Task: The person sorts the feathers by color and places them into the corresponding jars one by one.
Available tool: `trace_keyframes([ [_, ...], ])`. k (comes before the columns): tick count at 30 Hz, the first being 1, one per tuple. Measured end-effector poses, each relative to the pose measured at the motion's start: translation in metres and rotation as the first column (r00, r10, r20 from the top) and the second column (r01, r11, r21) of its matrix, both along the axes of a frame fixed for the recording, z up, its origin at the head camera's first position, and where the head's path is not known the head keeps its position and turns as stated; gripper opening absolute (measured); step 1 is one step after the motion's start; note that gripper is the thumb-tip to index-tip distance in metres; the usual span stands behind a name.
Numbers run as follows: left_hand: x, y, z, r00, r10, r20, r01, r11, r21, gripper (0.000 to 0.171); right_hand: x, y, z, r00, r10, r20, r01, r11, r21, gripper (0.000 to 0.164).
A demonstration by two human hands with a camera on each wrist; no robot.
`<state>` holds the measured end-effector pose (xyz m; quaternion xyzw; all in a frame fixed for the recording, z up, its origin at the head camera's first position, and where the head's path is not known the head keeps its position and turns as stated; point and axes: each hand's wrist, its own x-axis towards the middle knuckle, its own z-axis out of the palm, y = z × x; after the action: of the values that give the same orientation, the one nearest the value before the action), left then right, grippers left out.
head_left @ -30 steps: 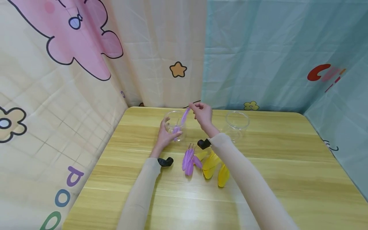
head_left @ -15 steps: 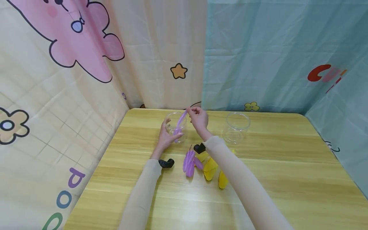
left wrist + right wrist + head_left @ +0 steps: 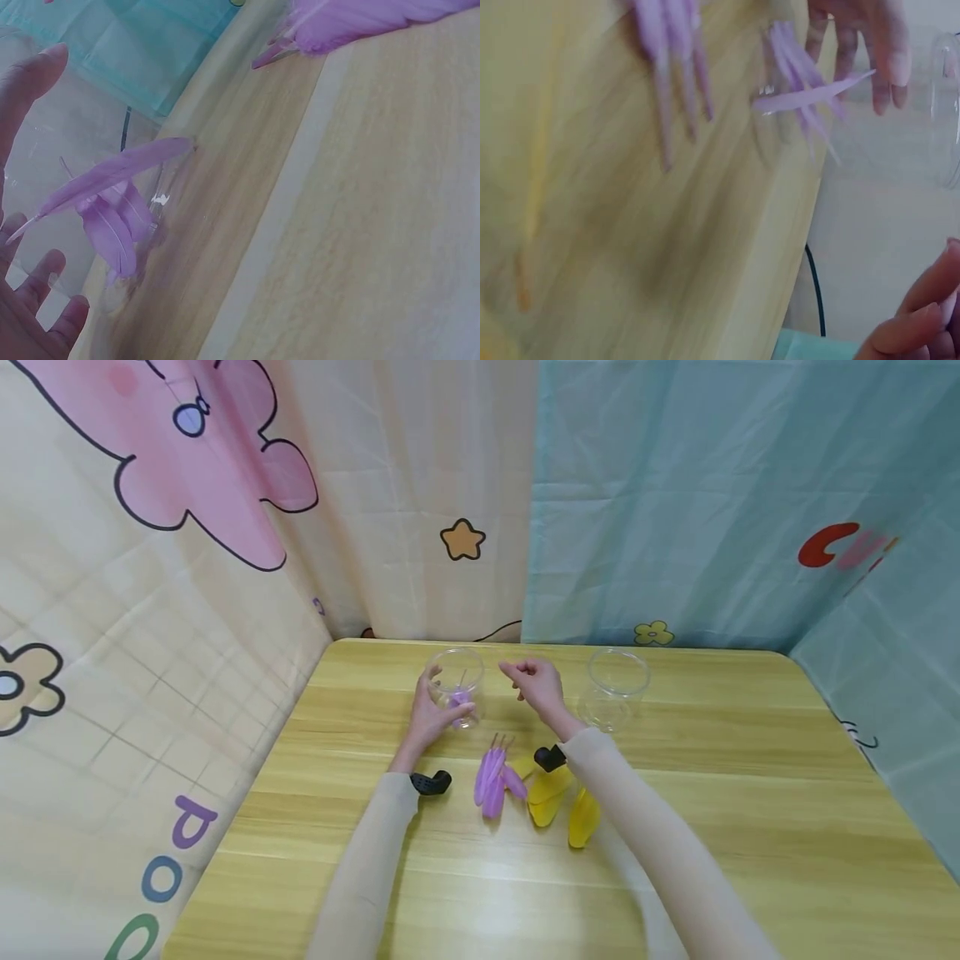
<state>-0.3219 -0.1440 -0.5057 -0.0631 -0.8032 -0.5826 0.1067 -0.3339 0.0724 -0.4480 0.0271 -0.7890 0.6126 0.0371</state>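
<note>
My left hand (image 3: 429, 714) holds the side of a clear plastic jar (image 3: 456, 662), thumb in front and fingers round the left side. Inside the jar are several purple feathers (image 3: 112, 232); one feather (image 3: 814, 97) lies slanted across the others. Right of the jar, apart from it, hovers my right hand (image 3: 538, 685) with its fingers loosely bent and nothing between them. On the table before the hands lies a bunch of purple feathers (image 3: 492, 782), quills pointing away. Yellow feathers (image 3: 547, 793) lie next to it, partly hidden by the right forearm.
A second clear jar (image 3: 618, 672) stands at the back right of the wooden table (image 3: 750, 760). Printed curtains (image 3: 637, 502) hang behind the table and on both sides. Black wrist devices (image 3: 431, 783) sit on both wrists.
My right hand lowered a purple feather into the jar and let it go, then drew away to the right. The left hand has kept its hold on the jar.
</note>
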Motion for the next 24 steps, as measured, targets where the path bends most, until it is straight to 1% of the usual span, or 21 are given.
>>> trace_keyframes([
  [3, 0.000, -0.001, 0.002, 1.000, 0.003, -0.001, -0.003, 1.000, -0.002, 0.105, 0.003, 0.009, -0.003, 0.996, 0.065, 0.058, -0.070, 0.994, 0.081, 0.036],
  [5, 0.000, -0.001, 0.002, 1.000, 0.006, 0.003, -0.006, 1.000, -0.006, 0.105, 0.005, 0.013, -0.004, 0.986, 0.116, 0.119, -0.134, 0.979, 0.152, 0.040],
  [7, 0.000, -0.001, 0.003, 1.000, 0.009, 0.004, -0.009, 1.000, -0.010, 0.105, 0.008, 0.016, -0.005, 0.966, 0.173, 0.192, -0.216, 0.948, 0.234, 0.043],
  [9, 0.000, -0.001, 0.003, 1.000, 0.012, 0.005, -0.012, 1.000, -0.012, 0.105, 0.010, 0.019, -0.006, 0.940, 0.222, 0.261, -0.297, 0.908, 0.295, 0.045],
  [11, 0.000, 0.000, 0.004, 1.000, 0.011, 0.004, -0.011, 1.000, -0.011, 0.104, 0.012, 0.019, -0.007, 0.915, 0.257, 0.311, -0.359, 0.871, 0.336, 0.043],
  [12, 0.000, 0.000, 0.004, 1.000, 0.011, 0.004, -0.011, 1.000, -0.012, 0.104, 0.013, 0.020, -0.008, 0.904, 0.272, 0.331, -0.384, 0.857, 0.344, 0.043],
  [15, 0.000, 0.000, 0.003, 1.000, 0.009, 0.002, -0.009, 1.000, -0.011, 0.105, 0.016, 0.021, -0.013, 0.883, 0.290, 0.370, -0.423, 0.834, 0.356, 0.040],
  [20, 0.000, 0.001, 0.001, 1.000, 0.009, -0.002, -0.009, 1.000, -0.002, 0.106, 0.019, 0.020, -0.022, 0.868, 0.300, 0.396, -0.455, 0.800, 0.390, 0.037],
  [24, 0.000, 0.001, 0.000, 1.000, 0.011, -0.003, -0.010, 1.000, 0.006, 0.105, 0.019, 0.017, -0.028, 0.867, 0.299, 0.399, -0.457, 0.798, 0.393, 0.039],
])
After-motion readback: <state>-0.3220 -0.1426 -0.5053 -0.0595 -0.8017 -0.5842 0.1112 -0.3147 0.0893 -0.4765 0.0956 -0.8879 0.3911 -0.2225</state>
